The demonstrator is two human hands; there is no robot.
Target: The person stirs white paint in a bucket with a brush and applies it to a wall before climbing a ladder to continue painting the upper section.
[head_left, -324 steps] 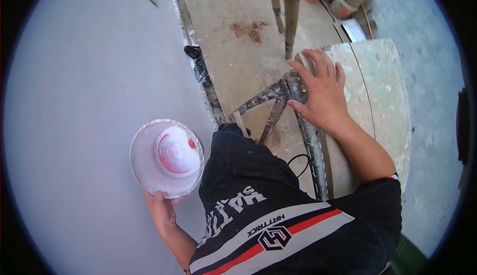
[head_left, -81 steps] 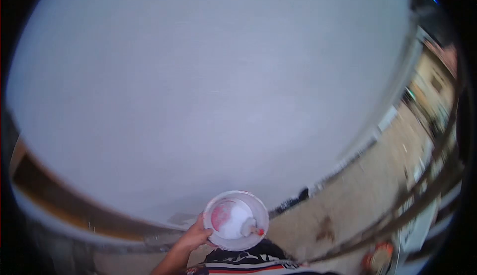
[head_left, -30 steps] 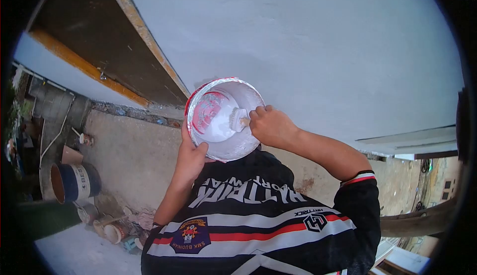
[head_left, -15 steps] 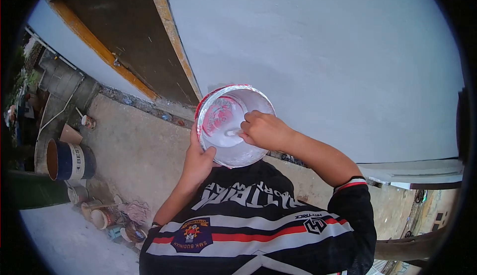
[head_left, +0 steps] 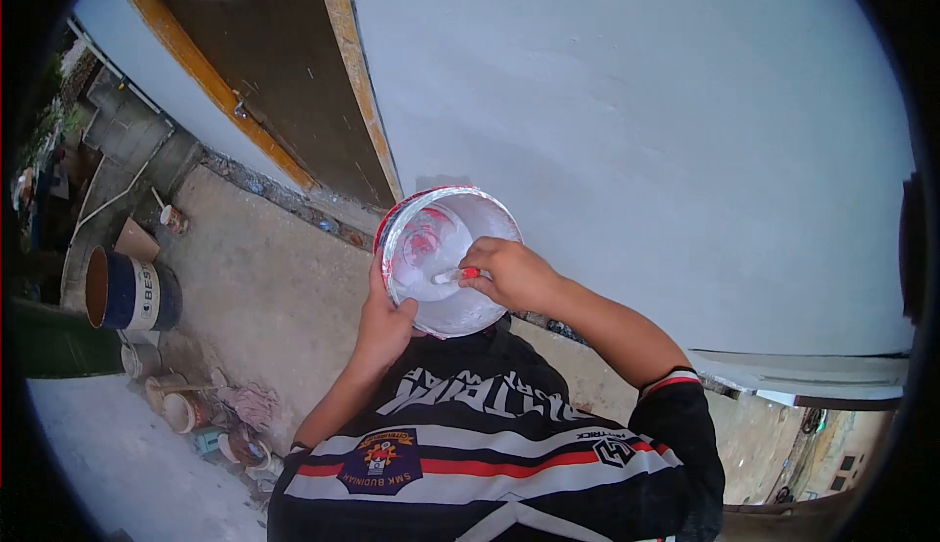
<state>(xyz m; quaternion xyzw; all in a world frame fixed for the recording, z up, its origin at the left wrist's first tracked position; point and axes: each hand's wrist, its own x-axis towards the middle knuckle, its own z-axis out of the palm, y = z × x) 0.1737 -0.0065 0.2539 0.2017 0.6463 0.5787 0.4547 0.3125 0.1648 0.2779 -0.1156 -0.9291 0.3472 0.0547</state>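
My left hand (head_left: 388, 322) grips the near left side of a paint bucket (head_left: 482, 217), its thumb over the rim. The bucket is tilted so that its inside faces me; it has a red outer edge, paint-smeared white walls and white paint at the bottom with a reddish patch. Inside the mouth, my right hand (head_left: 511, 273) is closed on a small paintbrush (head_left: 449, 276) with a red part by the fingers and a white-coated end pointing left, into the bucket. Whether the tip touches the paint is hard to make out.
Ahead stands a pale wall (head_left: 627, 131), with a brown door (head_left: 264, 62) in a yellow frame to its left. On the concrete floor (head_left: 264, 268) at left are a dark blue drum (head_left: 168, 295), a small can (head_left: 173, 219) and several used buckets (head_left: 186, 412).
The bucket and both hands sit slightly further left and lower in view. My right hand has shifted on or with the brush, so its red part now shows.
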